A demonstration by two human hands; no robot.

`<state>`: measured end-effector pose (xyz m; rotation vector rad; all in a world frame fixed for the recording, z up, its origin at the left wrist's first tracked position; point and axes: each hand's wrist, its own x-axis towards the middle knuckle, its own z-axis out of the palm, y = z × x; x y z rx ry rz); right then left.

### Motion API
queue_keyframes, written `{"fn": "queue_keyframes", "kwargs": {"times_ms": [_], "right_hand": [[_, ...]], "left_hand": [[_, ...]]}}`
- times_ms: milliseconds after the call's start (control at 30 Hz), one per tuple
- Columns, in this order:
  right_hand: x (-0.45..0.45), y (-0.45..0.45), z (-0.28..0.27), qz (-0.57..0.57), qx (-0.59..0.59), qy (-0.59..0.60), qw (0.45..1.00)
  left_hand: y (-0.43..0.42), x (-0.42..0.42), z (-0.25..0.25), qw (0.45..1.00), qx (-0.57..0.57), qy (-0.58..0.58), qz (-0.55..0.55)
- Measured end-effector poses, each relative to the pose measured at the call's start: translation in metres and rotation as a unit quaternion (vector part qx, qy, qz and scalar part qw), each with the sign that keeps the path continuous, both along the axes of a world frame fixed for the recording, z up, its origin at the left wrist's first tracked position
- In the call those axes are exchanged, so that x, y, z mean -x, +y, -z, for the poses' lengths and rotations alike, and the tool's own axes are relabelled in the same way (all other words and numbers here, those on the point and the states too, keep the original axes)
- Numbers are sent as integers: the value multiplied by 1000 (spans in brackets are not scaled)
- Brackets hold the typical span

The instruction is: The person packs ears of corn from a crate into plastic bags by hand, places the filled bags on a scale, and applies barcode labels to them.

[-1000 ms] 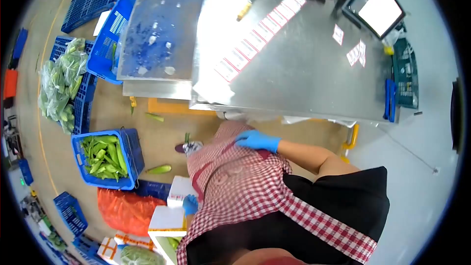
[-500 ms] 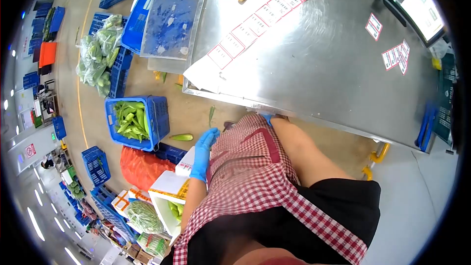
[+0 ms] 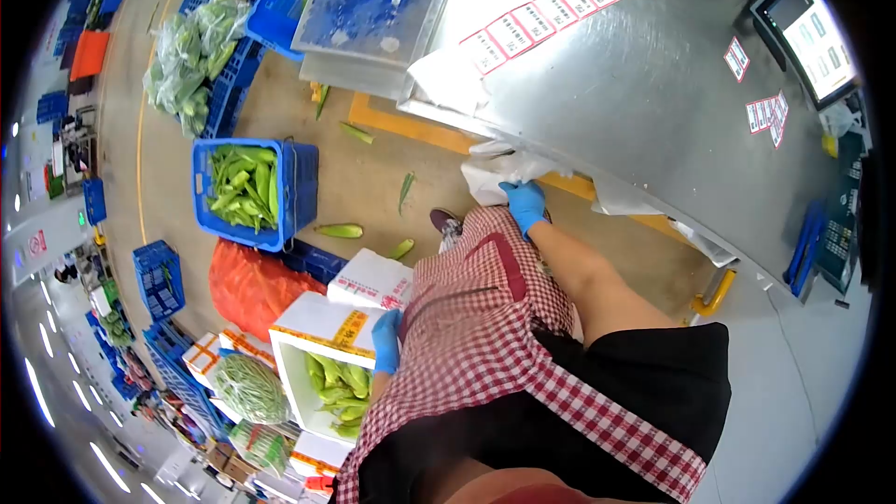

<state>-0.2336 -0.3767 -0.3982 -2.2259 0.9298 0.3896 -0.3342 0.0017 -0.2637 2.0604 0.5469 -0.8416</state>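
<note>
My right hand [image 3: 525, 205], in a blue glove, is closed on a whitish plastic bag [image 3: 485, 179] below the front edge of the metal table [image 3: 597, 84]. My left hand [image 3: 386, 343], also blue-gloved, hangs beside a white foam box [image 3: 301, 383] and looks open and empty, with its fingers partly hidden by the checked apron [image 3: 467, 317]. Inside that box lie green vegetables [image 3: 338, 390] that look like corn in the husk. A strip of printed labels [image 3: 546, 14] runs along the tabletop.
A blue crate [image 3: 303, 196] of green husk-like pieces stands on the floor, near an orange-red mesh sack [image 3: 247, 289] and a white carton [image 3: 371, 278]. Loose green pieces [image 3: 339, 231] lie about. A screen [image 3: 807, 37] stands at the table's right.
My right hand has come into view from behind the apron, with the plastic bag. My left hand has dropped lower toward the foam box. The view has shifted, showing more floor under the table.
</note>
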Motion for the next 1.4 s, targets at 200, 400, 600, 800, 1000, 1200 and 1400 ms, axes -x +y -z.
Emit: {"fn": "queue_keyframes", "kwargs": {"times_ms": [200,400,600,800,1000,1200,1400], "right_hand": [[17,50,-103,-218,-135,-8,967],[-12,153,-223,-446,-163,-88,876],[-25,256,-298,-624,-263,-183,712],[-25,310,-331,-645,-332,-229,649],[-63,320,-359,-295,-452,-344,768],[-155,333,-298,-320,-405,-148,844],[-165,302,-247,-37,-639,40,767]], "left_hand": [[-26,-76,5,974,187,-38,-118],[-63,-161,-75,929,244,-237,144],[-33,-191,-109,890,333,24,311],[79,-169,-137,937,319,-138,-32],[180,-152,-239,905,138,-361,-175],[95,-134,-182,846,17,-533,10],[151,-125,-113,794,-19,-451,-407]]}}
